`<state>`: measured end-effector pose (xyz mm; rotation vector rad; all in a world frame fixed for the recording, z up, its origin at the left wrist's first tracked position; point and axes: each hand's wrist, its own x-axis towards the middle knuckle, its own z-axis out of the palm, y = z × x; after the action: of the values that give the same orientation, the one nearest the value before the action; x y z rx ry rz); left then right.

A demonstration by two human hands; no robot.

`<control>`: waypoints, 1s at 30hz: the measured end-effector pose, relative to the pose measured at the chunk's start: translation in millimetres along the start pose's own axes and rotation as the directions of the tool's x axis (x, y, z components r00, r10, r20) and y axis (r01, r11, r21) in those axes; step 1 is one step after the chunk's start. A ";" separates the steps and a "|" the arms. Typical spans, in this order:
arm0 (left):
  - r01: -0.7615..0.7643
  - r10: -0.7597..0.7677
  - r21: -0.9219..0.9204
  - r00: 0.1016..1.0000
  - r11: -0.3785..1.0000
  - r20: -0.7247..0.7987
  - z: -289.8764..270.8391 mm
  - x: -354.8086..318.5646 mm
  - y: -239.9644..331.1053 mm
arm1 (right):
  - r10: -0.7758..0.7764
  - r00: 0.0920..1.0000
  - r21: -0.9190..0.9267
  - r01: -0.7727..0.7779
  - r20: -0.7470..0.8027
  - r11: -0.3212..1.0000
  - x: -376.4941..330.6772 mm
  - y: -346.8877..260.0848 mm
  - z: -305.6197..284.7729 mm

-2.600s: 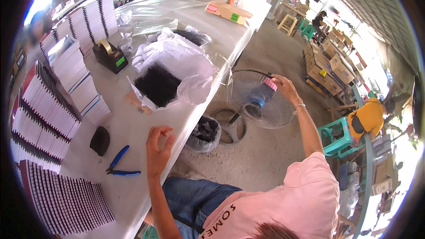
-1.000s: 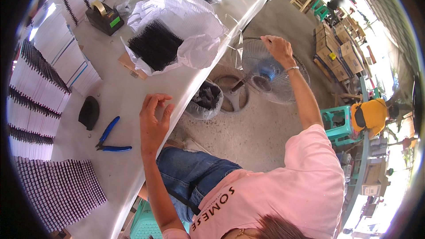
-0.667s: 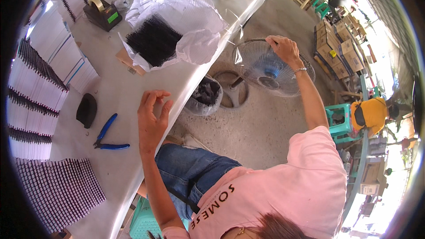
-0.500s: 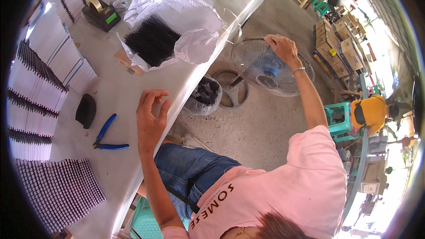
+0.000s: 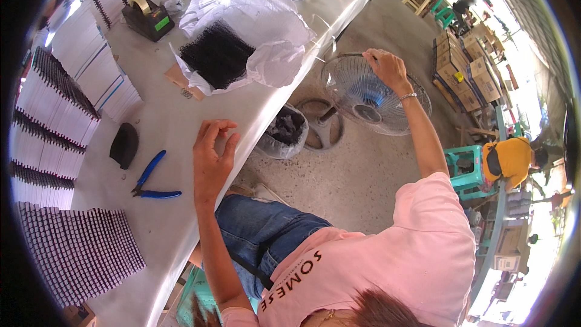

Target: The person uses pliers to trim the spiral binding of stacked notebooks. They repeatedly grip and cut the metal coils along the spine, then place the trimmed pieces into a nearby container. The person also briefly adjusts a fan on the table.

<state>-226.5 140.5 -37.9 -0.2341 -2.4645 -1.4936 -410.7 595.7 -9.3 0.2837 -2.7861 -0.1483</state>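
Observation:
My left hand [image 5: 213, 160] is held over the near edge of the table [image 5: 158, 230], its fingers loosely bent and the thumb apart, with nothing in it. Blue-handled cutters [image 5: 149, 180] lie spread on the table beside it, near a black rounded pad [image 5: 124, 146]. My right arm reaches out past the table to a standing fan [image 5: 369, 112]. There my right hand [image 5: 389, 71] curls its fingers over the upper rim of the wire guard; the thumb is hidden. Black binding coils [image 5: 219, 54] lie in a bundle on crumpled white paper [image 5: 275, 63].
Stacks of coil-bound books [image 5: 51, 124] and a coil-covered stack [image 5: 82, 254] line the left side. A tape dispenser [image 5: 148, 19] stands behind them. A lined bin [image 5: 284, 136] sits by the fan base. Cartons [image 5: 454, 69], a green stool [image 5: 466, 172] and a seated person in yellow are at right.
The view has shifted slightly, so the table and its things sit a little farther right. Both hands keep nearly the same pose.

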 end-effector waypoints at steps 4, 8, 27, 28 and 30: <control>0.006 -0.007 -0.044 1.000 0.999 -0.030 2.7 -1.0 1.2 | 0.004 0.999 0.066 -0.001 -0.046 0.998 -2.8 -4.5 -3.6; -0.005 0.002 -0.049 0.999 0.999 -0.047 1.7 -1.4 1.0 | 0.070 0.995 0.092 -0.077 0.074 0.993 -0.2 -9.9 -12.0; -0.156 0.160 0.043 0.980 0.987 -0.118 6.5 -14.9 -21.6 | -0.234 0.847 0.447 0.463 -0.478 0.765 46.8 -190.6 -98.5; -0.172 0.184 0.087 0.971 0.981 -0.151 12.0 -18.0 -18.4 | -0.275 0.835 0.501 0.515 -0.476 0.696 45.9 -211.7 -106.5; -0.138 0.146 0.057 0.975 0.989 -0.165 11.8 -33.3 -12.7 | -0.354 0.789 0.582 0.612 -0.503 0.535 45.4 -259.2 -110.2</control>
<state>-199.5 144.8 -63.7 -0.2584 -2.2938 -1.3394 -369.2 325.8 73.4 1.1831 -2.1976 0.8387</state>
